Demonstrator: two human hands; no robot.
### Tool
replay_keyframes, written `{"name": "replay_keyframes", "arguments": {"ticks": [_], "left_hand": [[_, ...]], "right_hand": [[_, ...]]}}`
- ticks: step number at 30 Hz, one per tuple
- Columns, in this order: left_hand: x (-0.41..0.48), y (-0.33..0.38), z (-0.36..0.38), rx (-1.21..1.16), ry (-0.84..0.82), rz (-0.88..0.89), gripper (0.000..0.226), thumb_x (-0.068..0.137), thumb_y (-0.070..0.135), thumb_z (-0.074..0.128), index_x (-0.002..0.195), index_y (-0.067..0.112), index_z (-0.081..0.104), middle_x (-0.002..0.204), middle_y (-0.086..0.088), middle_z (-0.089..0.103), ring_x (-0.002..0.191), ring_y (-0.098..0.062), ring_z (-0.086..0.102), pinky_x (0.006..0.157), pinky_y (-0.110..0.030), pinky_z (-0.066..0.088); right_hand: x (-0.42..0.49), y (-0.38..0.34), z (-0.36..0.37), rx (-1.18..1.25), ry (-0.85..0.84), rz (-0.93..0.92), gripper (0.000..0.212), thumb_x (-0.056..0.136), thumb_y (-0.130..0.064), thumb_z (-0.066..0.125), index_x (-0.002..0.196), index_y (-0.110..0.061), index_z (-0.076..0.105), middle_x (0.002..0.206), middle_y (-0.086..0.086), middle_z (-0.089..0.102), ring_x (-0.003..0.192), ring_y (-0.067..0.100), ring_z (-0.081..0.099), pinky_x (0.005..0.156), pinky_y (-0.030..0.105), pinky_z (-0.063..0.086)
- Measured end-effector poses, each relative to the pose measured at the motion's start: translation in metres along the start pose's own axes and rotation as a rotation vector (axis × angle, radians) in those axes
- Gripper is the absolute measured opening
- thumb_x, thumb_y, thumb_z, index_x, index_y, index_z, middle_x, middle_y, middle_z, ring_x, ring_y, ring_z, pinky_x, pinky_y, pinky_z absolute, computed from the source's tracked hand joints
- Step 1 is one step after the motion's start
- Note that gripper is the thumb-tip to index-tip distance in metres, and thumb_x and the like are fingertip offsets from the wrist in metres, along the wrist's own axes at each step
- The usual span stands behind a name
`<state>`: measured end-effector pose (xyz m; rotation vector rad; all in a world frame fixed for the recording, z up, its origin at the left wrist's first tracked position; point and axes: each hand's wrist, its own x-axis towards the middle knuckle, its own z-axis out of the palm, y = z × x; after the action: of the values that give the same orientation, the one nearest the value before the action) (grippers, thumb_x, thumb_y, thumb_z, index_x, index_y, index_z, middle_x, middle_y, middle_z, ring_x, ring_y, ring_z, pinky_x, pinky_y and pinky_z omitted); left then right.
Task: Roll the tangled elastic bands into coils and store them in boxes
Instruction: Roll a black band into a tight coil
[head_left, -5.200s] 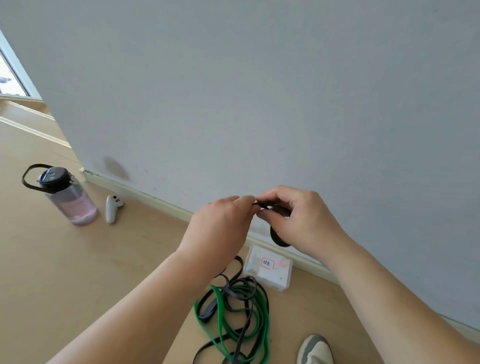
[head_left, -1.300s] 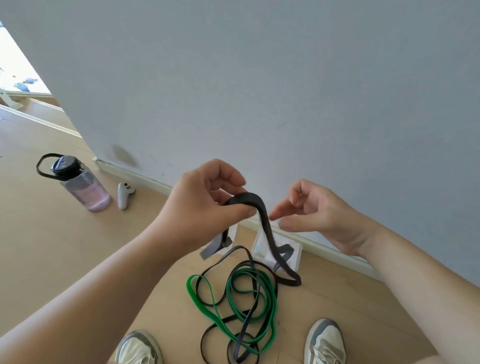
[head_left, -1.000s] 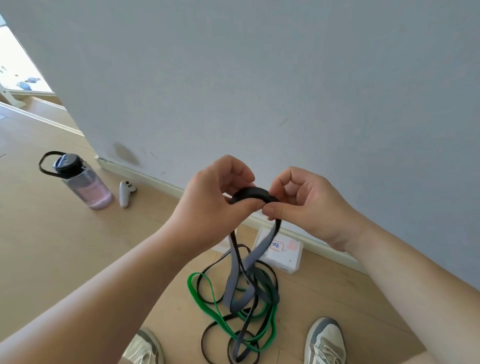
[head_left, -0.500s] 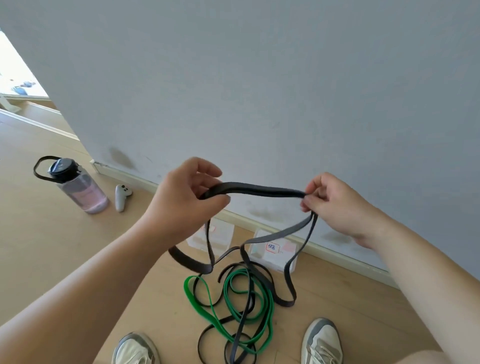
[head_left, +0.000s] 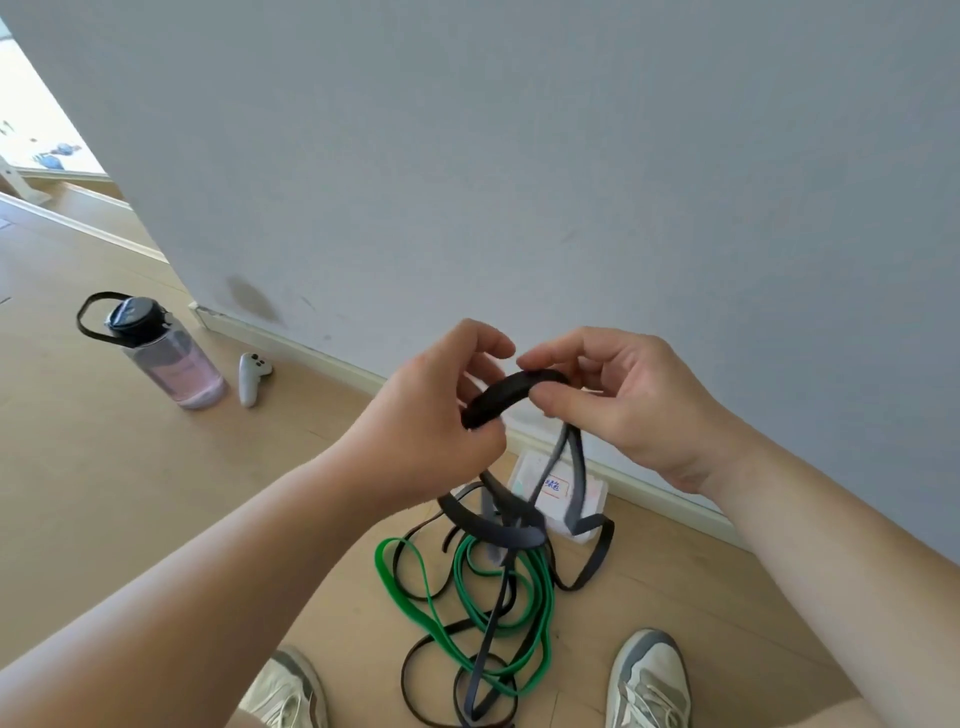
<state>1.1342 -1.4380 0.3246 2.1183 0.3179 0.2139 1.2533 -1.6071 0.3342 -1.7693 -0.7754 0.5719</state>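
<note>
Left hand (head_left: 431, 415) and right hand (head_left: 623, 405) both pinch black band (head_left: 506, 397), thumb against curled fingers (head_left: 558, 358). Short arc spans between them; rest hangs to tangle (head_left: 496, 613) on floor (head_left: 156, 493) by box (head_left: 595, 493).

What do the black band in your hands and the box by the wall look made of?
The black band: likely matte rubber; bends smoothly, hangs limp, no shine. The box: probably translucent whitish plastic, with a paper-like label.
</note>
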Motion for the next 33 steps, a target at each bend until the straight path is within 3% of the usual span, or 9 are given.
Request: {"name": "replay_keyframes", "arguments": {"ticks": [4, 9, 11, 14, 17, 20, 23, 28, 33], "left_hand": [[-0.002, -0.018, 0.004, 0.210, -0.244, -0.109, 0.044, 0.082, 0.010, 0.059, 0.119, 0.034, 0.058, 0.088, 0.009, 0.071, 0.083, -0.006, 0.067, 0.084, -0.034, 0.059], [0.008, -0.025, -0.017, 0.107, -0.058, -0.184, 0.034, 0.088, 0.013, 0.066, 0.113, 0.036, 0.060, 0.090, 0.008, 0.072, 0.071, -0.015, 0.068, 0.066, -0.027, 0.060], [0.010, -0.022, -0.025, 0.004, 0.051, -0.167, 0.032, 0.087, 0.010, 0.068, 0.110, 0.032, 0.062, 0.089, 0.007, 0.074, 0.069, -0.018, 0.070, 0.061, -0.030, 0.060], [0.010, -0.014, -0.027, -0.108, 0.165, -0.117, 0.020, 0.089, 0.009, 0.071, 0.097, 0.028, 0.068, 0.084, 0.007, 0.076, 0.069, -0.022, 0.073, 0.052, -0.022, 0.056], [0.009, -0.011, -0.021, -0.057, 0.168, -0.056, 0.016, 0.090, 0.014, 0.073, 0.093, 0.030, 0.073, 0.077, 0.014, 0.075, 0.066, -0.012, 0.072, 0.058, -0.016, 0.055], [0.005, -0.010, -0.012, 0.035, 0.157, 0.054, 0.020, 0.087, 0.016, 0.073, 0.094, 0.034, 0.076, 0.076, 0.014, 0.074, 0.058, -0.003, 0.061, 0.060, -0.017, 0.051], [0.001, -0.005, -0.002, 0.029, 0.162, 0.160, 0.019, 0.085, 0.013, 0.075, 0.095, 0.029, 0.076, 0.077, 0.012, 0.074, 0.056, 0.001, 0.057, 0.059, -0.016, 0.047], [0.004, -0.008, -0.010, 0.048, 0.279, 0.137, 0.031, 0.078, 0.025, 0.086, 0.101, 0.031, 0.067, 0.099, 0.017, 0.066, 0.076, -0.005, 0.070, 0.065, -0.021, 0.054], [0.004, -0.016, -0.016, 0.066, 0.111, 0.176, 0.059, 0.077, 0.018, 0.087, 0.128, 0.032, 0.063, 0.116, 0.020, 0.059, 0.096, -0.005, 0.066, 0.078, -0.026, 0.056]], "right_hand": [[0.005, -0.002, -0.003, -0.042, 0.125, -0.047, 0.018, 0.094, -0.010, 0.073, 0.097, -0.026, 0.078, 0.087, -0.001, 0.075, 0.091, 0.028, 0.073, 0.091, 0.050, 0.061], [0.016, 0.014, -0.025, -0.087, 0.423, 0.121, 0.018, 0.100, -0.013, 0.064, 0.094, -0.029, 0.071, 0.087, 0.006, 0.070, 0.079, 0.022, 0.065, 0.087, 0.041, 0.057], [0.017, 0.021, -0.029, -0.166, 0.364, 0.246, 0.017, 0.102, -0.015, 0.059, 0.098, -0.029, 0.066, 0.095, 0.010, 0.071, 0.086, 0.021, 0.066, 0.085, 0.039, 0.055], [0.012, 0.027, -0.024, -0.226, 0.114, 0.394, 0.014, 0.099, -0.014, 0.061, 0.103, -0.028, 0.063, 0.099, 0.007, 0.074, 0.102, 0.027, 0.070, 0.090, 0.040, 0.056], [0.010, 0.024, -0.012, -0.127, 0.017, 0.293, 0.011, 0.094, -0.017, 0.072, 0.101, -0.018, 0.064, 0.103, 0.008, 0.077, 0.106, 0.026, 0.072, 0.103, 0.048, 0.053], [0.009, 0.012, 0.002, 0.146, -0.005, 0.119, 0.023, 0.088, -0.015, 0.080, 0.104, -0.010, 0.064, 0.108, 0.009, 0.078, 0.109, 0.022, 0.073, 0.102, 0.039, 0.055], [0.007, 0.003, 0.014, 0.177, -0.078, 0.085, 0.026, 0.086, -0.007, 0.079, 0.106, -0.006, 0.062, 0.094, 0.010, 0.077, 0.093, 0.027, 0.076, 0.088, 0.036, 0.060], [0.011, 0.003, 0.012, 0.119, -0.043, 0.093, 0.017, 0.093, -0.005, 0.072, 0.103, -0.015, 0.065, 0.075, 0.010, 0.065, 0.064, 0.024, 0.062, 0.083, 0.053, 0.062], [0.014, 0.009, 0.007, 0.073, 0.087, 0.102, 0.013, 0.099, -0.013, 0.066, 0.102, -0.025, 0.070, 0.069, 0.002, 0.060, 0.062, 0.022, 0.058, 0.080, 0.052, 0.064]]}}
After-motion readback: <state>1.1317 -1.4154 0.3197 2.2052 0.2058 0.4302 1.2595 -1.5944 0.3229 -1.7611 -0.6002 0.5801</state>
